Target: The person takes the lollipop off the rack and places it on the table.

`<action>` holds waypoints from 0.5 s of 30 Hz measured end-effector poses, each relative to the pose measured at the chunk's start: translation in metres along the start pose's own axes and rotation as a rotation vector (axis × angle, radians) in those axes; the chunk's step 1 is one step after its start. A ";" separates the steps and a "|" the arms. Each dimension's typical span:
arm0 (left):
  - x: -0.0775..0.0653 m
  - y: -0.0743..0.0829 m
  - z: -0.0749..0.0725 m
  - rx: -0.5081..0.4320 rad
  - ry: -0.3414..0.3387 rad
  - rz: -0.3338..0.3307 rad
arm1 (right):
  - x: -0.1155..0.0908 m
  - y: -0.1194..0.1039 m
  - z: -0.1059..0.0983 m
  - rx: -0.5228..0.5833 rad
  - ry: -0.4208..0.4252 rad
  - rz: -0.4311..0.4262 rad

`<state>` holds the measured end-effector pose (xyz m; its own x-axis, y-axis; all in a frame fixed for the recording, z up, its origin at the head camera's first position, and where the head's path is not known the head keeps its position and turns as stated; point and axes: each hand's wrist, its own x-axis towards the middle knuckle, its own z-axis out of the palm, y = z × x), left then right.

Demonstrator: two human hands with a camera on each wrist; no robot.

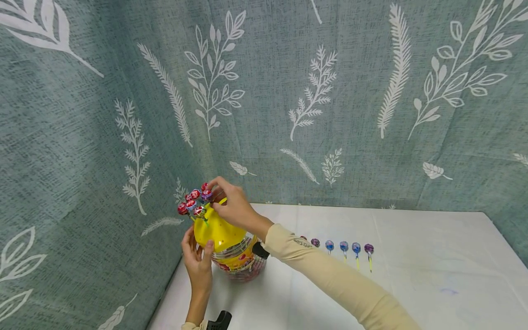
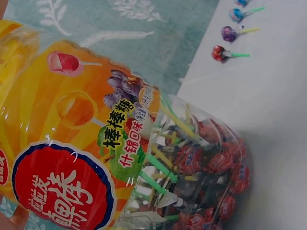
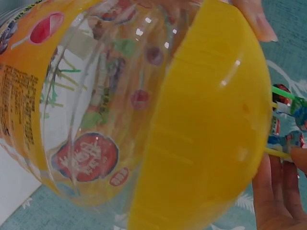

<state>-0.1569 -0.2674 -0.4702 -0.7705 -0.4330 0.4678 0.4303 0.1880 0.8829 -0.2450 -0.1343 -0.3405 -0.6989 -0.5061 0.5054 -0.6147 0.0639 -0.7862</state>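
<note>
A clear plastic jar point(image 1: 241, 263) with a domed yellow lid point(image 1: 222, 231) stands tilted on the table. Its orange label point(image 2: 72, 110) shows in the left wrist view, above the wrapped lollipops point(image 2: 211, 163) inside. A cluster of red-wrapped lollipops point(image 1: 191, 201) sticks out of the lid top. My left hand point(image 1: 200, 256) grips the lid's side, thumb in front. At the lid top my right hand point(image 1: 233, 204) pinches a lollipop point(image 1: 207, 195) among the others; its fingers show at the lower right of the right wrist view.
Several lollipops point(image 1: 344, 246) lie in a row on the white table point(image 1: 321, 293), right of the jar and partly behind my right sleeve. Green cloth point(image 1: 264, 91) with white leaf prints hangs behind and to the left.
</note>
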 end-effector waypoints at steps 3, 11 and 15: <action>0.000 0.000 0.000 0.008 0.005 0.005 | 0.000 0.001 0.002 0.009 0.006 -0.004; 0.000 0.001 0.001 0.022 0.012 0.001 | 0.001 -0.002 -0.003 0.049 0.040 -0.050; 0.000 0.002 0.000 0.033 0.020 -0.020 | -0.001 -0.004 -0.008 0.059 0.063 -0.065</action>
<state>-0.1561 -0.2665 -0.4689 -0.7692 -0.4540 0.4496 0.3990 0.2082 0.8930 -0.2446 -0.1273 -0.3355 -0.6809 -0.4526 0.5758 -0.6383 -0.0189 -0.7696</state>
